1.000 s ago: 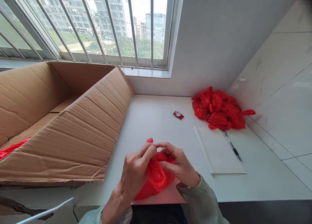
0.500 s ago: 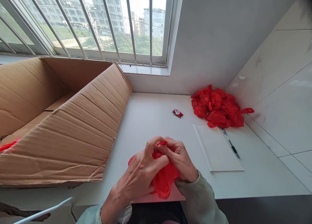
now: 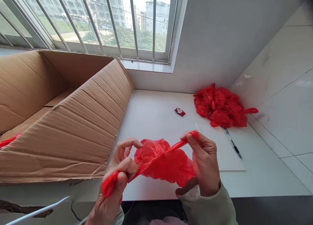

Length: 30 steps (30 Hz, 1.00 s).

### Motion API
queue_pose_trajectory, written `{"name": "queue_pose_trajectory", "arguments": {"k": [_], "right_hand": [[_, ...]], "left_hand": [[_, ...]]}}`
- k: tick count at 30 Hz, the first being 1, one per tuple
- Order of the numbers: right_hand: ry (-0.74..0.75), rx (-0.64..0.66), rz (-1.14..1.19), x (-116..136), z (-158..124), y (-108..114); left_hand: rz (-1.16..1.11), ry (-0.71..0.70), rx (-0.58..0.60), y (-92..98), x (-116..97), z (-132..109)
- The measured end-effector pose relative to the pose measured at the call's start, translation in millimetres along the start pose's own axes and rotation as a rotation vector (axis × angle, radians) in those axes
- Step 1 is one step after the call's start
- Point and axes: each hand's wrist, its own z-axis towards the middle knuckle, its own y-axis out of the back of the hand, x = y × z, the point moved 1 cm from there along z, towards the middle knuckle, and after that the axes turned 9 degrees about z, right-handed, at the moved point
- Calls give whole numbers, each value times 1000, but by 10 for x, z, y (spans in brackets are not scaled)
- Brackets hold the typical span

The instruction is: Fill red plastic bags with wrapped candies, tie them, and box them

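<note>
Head view: I log the left hand (image 3: 119,172) clenched round one twisted handle of a red plastic bag (image 3: 161,159). The right hand (image 3: 205,163) pinches the other handle between thumb and forefinger, so the bunched body hangs stretched between them over the near edge of the white tabletop (image 3: 151,117) (lifted clear of it, I judge). What the bag holds I cannot tell; the open cardboard box (image 3: 73,127) at left runs out of frame, and the print on the small red packet (image 3: 180,112) near the heap of red bags (image 3: 220,106) is too small to read.
</note>
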Motion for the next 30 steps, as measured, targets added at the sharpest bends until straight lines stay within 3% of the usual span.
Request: {"name": "queue_pose_trajectory", "arguments": {"k": [4,7,11,15,17,19,21,23,26,30], "right_hand": [[-10,-189,52,-208,109,254],[-74,-320,104,-454,162,446],[-84,-315,97,-643,192,481],[-124,-292,121,-700,183,424],[-195,-188,124,-734,131,470],[-254,27,41,-781,30,572],[-279,258,-107,-839,-111,684],[-280,407,-258,-898,-258,744],[-234,490,-376,-964,-405,654],[-89,405,-311,-991,-401,389]], "left_hand": [[-8,23,-90,94,156,-85],[-13,102,-94,83,342,-199],[19,227,-45,27,516,-337],[119,208,51,14,640,-378],[200,117,107,17,711,-374],[341,29,162,10,798,-363],[468,0,222,-28,903,-343],[487,21,239,-103,1015,-309],[382,4,186,-270,1136,-228],[295,-21,147,-461,1113,-136]]}}
